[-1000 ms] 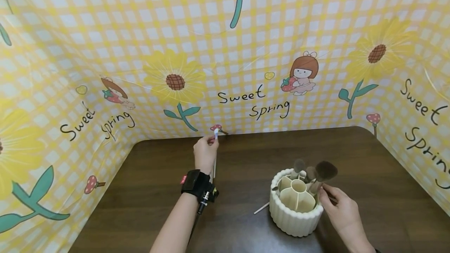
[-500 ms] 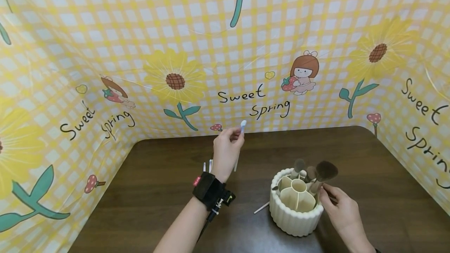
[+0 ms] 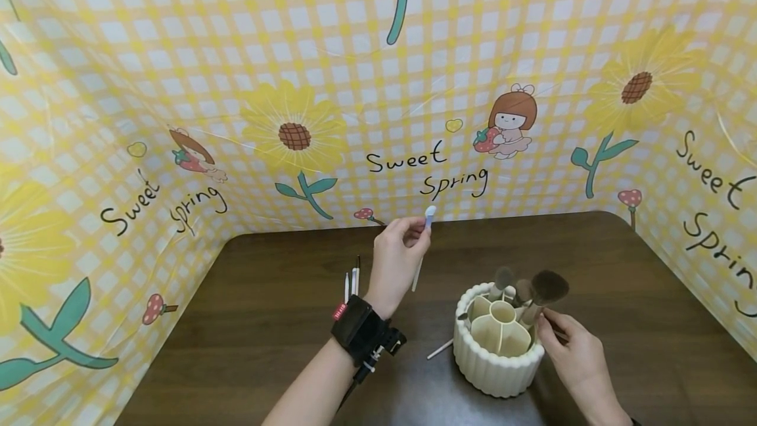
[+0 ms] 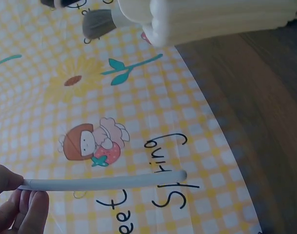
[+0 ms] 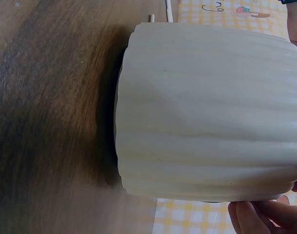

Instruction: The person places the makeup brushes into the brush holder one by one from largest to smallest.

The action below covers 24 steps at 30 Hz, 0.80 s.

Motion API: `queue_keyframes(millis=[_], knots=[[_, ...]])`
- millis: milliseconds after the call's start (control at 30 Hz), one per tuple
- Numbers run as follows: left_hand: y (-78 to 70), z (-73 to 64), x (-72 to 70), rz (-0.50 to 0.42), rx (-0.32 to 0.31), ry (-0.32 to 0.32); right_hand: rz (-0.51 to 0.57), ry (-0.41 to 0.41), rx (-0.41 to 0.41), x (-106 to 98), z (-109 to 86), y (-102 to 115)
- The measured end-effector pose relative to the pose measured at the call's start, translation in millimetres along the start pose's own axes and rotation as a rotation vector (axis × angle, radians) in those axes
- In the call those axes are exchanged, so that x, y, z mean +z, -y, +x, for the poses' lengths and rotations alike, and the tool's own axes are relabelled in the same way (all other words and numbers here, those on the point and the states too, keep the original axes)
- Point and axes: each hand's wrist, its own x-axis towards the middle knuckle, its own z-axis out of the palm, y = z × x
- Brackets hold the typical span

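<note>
In the head view my left hand [image 3: 397, 256] pinches a thin makeup brush [image 3: 417, 273] with a pale tip pointing up, left of the holder. Its white handle [image 4: 104, 183] extends from the fingertips in the left wrist view. My right hand [image 3: 576, 357] grips the right side of a cream, ribbed makeup brush holder [image 3: 497, 373] at its rim. The right wrist view shows fingers [image 5: 248, 217] against the ribbed wall. Several brushes stand in the holder's back compartments, including a large dark fluffy brush [image 3: 549, 288]; front compartments appear bare.
Several thin brushes [image 3: 355, 279] lie on the dark wooden table [image 3: 266, 294], partly hidden behind the left wrist. A thin pale stick [image 3: 440, 350] pokes out left of the holder's base. A yellow checked cloth [image 3: 378, 117] rises behind the table and along its sides.
My left hand has moved right with the thin brush, toward the holder, uncovering other thin brushes on the table. The right hand and holder have stayed in place.
</note>
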Motion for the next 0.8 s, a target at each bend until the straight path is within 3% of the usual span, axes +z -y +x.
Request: queue_keyframes(millis=[233, 500, 800], knots=[[-4.4, -4.5, 5.0, -0.055, 0.010, 0.040, 0.001, 0.003, -0.001, -0.4, -0.4, 0.0], [-10.9, -8.9, 7.4, -0.048, -0.009, 0.092, 0.011, -0.008, -0.020, 0.3, -0.8, -0.1], [-22.4, -19.7, 13.8, -0.104, 0.047, 0.190, 0.007, -0.008, -0.016, -0.2, -1.2, 2.3]])
